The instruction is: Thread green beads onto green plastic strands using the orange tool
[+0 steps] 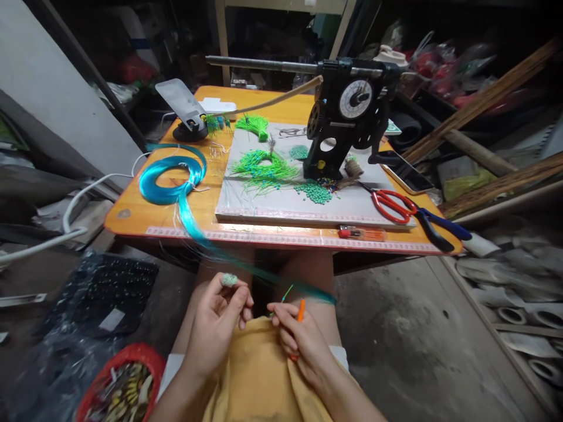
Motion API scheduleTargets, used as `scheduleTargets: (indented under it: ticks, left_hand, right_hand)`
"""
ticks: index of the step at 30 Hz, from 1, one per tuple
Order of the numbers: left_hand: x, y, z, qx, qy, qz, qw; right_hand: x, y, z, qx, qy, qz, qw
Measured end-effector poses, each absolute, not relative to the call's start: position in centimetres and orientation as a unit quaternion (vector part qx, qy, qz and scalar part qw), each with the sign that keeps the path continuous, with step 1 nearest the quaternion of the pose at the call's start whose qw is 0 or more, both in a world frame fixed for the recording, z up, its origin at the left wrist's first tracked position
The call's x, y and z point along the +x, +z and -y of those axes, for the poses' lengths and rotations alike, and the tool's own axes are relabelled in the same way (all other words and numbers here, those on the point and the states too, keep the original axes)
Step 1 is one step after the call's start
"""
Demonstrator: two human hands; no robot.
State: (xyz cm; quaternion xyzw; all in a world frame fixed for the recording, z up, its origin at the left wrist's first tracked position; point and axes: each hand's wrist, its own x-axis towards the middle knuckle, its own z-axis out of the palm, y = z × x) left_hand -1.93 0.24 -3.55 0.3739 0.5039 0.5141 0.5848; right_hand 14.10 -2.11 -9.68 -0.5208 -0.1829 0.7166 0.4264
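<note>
My left hand (222, 310) is over my lap, thumb and fingers pinched together; whatever is between them is too small to make out. A pale green wrap (229, 280) covers one fingertip. My right hand (303, 334) is closed around a thin orange tool (301, 310), whose working end is hidden. At its fingertips a short green strand (287, 291) with a small bluish knot or bead sticks up. Teal line (246, 261) trails from a coiled hank (165, 180) on the table down across my knees, behind my hands.
On the wooden table (127, 205), a white board (264, 211) bears bundles of green strands (264, 167), green beads (317, 192) and a black machine (328, 135) with a dial. Red-handled scissors (393, 205), pliers (440, 228) and a phone (407, 172) lie right. A red basket (149, 354) stands lower left.
</note>
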Motion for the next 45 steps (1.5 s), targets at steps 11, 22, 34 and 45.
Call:
scheduleTargets:
  ticks: [11, 22, 34, 45]
  left_hand:
    - [1.6, -2.1, 0.3, 0.393, 0.453, -0.422, 0.68]
    - [2.9, -1.9, 0.5, 0.35, 0.54, -0.421, 0.64]
    - [1.1, -0.7, -0.3, 0.44, 0.523, -0.457, 0.569]
    - [1.5, 0.8, -0.9, 0.473, 0.491, -0.409, 0.606]
  right_hand:
    - [15.2, -4.3, 1.9, -0.497, 0.597, 0.335, 0.533]
    - [14.9, -3.2, 0.8, -0.451, 0.584, 0.338, 0.584]
    - [15.2, 0.1, -0.1, -0.437, 0.645, 0.211, 0.591]
    - [16.1, -0.4, -0.1, -0.399, 0.699, 0.163, 0.571]
